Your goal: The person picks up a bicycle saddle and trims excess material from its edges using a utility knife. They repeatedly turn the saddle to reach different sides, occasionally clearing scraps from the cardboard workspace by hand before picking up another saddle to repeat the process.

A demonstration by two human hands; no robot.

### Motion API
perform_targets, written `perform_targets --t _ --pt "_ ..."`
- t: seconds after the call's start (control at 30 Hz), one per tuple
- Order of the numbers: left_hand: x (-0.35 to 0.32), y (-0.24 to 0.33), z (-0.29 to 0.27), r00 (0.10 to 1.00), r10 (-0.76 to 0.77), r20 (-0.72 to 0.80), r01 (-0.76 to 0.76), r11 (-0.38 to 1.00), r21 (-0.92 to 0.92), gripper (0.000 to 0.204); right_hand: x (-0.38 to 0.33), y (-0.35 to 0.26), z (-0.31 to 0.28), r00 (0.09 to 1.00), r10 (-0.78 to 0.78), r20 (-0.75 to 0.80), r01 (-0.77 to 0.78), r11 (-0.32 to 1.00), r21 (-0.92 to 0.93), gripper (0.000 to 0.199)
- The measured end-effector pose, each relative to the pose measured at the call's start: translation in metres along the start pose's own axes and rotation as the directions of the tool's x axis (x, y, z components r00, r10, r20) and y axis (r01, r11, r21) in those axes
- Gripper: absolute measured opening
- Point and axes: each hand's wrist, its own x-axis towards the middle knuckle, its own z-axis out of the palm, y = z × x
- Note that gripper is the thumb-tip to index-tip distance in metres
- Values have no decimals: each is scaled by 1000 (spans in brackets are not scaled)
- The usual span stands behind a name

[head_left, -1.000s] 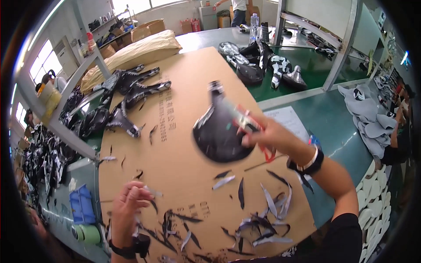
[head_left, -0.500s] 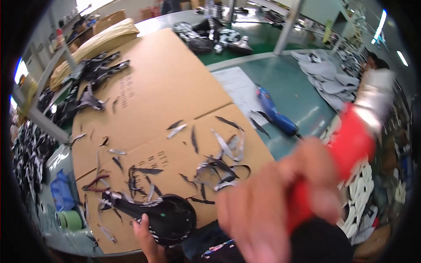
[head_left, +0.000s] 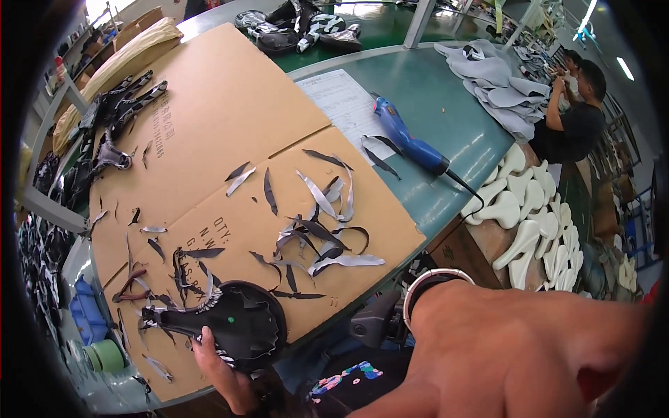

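Note:
My left hand [head_left: 217,362] grips a black bicycle saddle [head_left: 244,327], its underside facing up, with the thumb on the near edge. The saddle's narrow nose points left, and its cover is gathered along the rim. Very close to the camera, my right hand [head_left: 509,348] fills the lower right. Its fingers are curled round a red-handled tool [head_left: 596,382], of which only bits of red show now. Red-handled pliers [head_left: 131,285] lie left of the saddle. Dark and silvery offcut strips [head_left: 317,237] are strewn over the cardboard [head_left: 216,139].
On the green table [head_left: 435,104] a blue corded power tool [head_left: 411,143] lies beside a paper sheet [head_left: 341,104]. White saddle shells [head_left: 523,240] are heaped at the right, near two people. Left stand a blue bin [head_left: 88,313] and a green tape roll [head_left: 106,357].
My right hand has come nearer the camera and lower right, taking the red tool mostly out of sight. My left hand still holds the saddle. The view has shifted, showing more at the right.

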Motion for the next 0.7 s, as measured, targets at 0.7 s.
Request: perform_targets --t 0.7 --pt "13 30 -7 800 583 142 -525 565 637 23 -3 30 -53 986 -84 144 27 932 363 8"
